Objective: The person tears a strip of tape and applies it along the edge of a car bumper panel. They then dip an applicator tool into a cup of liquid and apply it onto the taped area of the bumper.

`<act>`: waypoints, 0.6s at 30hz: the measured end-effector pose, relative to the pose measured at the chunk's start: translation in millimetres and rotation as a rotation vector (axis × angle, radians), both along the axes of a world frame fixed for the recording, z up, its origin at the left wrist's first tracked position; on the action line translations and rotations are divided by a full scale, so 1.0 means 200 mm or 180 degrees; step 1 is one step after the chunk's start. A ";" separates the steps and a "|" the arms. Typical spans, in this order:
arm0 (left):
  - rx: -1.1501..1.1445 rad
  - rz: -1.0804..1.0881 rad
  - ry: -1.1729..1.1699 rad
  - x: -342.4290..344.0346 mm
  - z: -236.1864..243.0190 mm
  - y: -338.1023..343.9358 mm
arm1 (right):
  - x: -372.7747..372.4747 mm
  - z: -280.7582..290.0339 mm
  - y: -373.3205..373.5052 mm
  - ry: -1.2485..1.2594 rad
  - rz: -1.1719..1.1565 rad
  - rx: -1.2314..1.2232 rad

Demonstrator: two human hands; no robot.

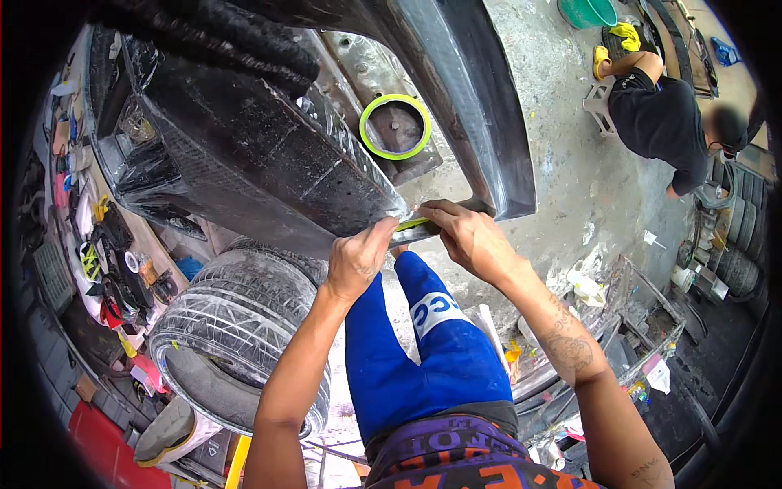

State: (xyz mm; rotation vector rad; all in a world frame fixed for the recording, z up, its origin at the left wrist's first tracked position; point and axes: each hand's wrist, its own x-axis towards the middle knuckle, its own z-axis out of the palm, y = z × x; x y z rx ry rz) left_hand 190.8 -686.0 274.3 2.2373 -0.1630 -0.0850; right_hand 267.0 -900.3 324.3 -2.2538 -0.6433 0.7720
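Note:
My left hand (pixel 360 261) grips the lower edge of a large, dusty black curved panel (pixel 244 179), its fingertips at a thin yellow-green strip (pixel 411 224). My right hand (pixel 472 240) is just to the right, with fingers curled over the same edge and strip. The strip looks like tape, partly hidden by my fingers. Above my hands, inside the opening between the panel's dark arms, a yellow-green ring (pixel 395 98) lies on a worn grey plate (pixel 342 61).
Stacked tyres (pixel 228 318) stand below left. A co-worker (pixel 656 122) sits on a low stool (pixel 599 110) at upper right, near a green bucket (pixel 586 10). A cluttered bench (pixel 122 277) lines the left. A metal frame (pixel 648 318) stands at lower right.

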 end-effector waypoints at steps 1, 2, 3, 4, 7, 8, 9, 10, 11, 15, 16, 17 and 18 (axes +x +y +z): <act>-0.0005 -0.0009 -0.0016 0.00 0.00 0.00 | 0.00 0.00 0.00 -0.0004 -0.0001 -0.0004; -0.0007 -0.0012 -0.0016 0.00 0.00 0.00 | 0.00 -0.01 0.00 0.0014 0.0085 -0.0016; -0.0047 -0.0005 -0.0035 0.00 0.00 0.00 | 0.00 -0.01 0.00 0.0033 0.0171 -0.0027; -0.0087 0.0001 -0.0053 0.00 0.00 0.00 | 0.01 -0.01 0.00 0.0032 0.0169 -0.0028; -0.0045 -0.0074 -0.0035 0.00 0.00 0.01 | 0.02 -0.01 0.01 0.0055 0.0336 -0.0112; -0.0045 -0.0074 -0.0035 0.00 0.00 0.01 | 0.03 -0.01 0.02 0.0037 0.0451 -0.0164; -0.0052 -0.0082 -0.0054 0.01 0.00 0.01 | 0.03 -0.01 0.02 0.0018 0.0566 -0.0215; -0.0059 -0.0090 -0.0073 0.01 0.00 0.01 | 0.03 -0.01 0.02 0.0018 0.0567 -0.0215; -0.0058 -0.0087 -0.0075 0.00 0.00 0.02 | 0.03 -0.01 0.03 0.0024 0.0563 -0.0247; -0.0033 -0.0123 -0.0055 0.00 0.00 0.02 | 0.04 -0.04 0.04 0.0047 0.0612 -0.0452; -0.0035 -0.0144 -0.0060 0.00 0.00 0.02 | 0.04 -0.04 0.04 0.0044 0.0613 -0.0453; -0.0035 -0.0142 -0.0061 0.00 0.00 0.02 | 0.04 -0.05 0.04 -0.0034 0.0658 -0.0413; -0.0042 -0.0154 -0.0075 0.00 0.00 0.02 | 0.05 -0.05 0.04 -0.0112 0.0702 -0.0374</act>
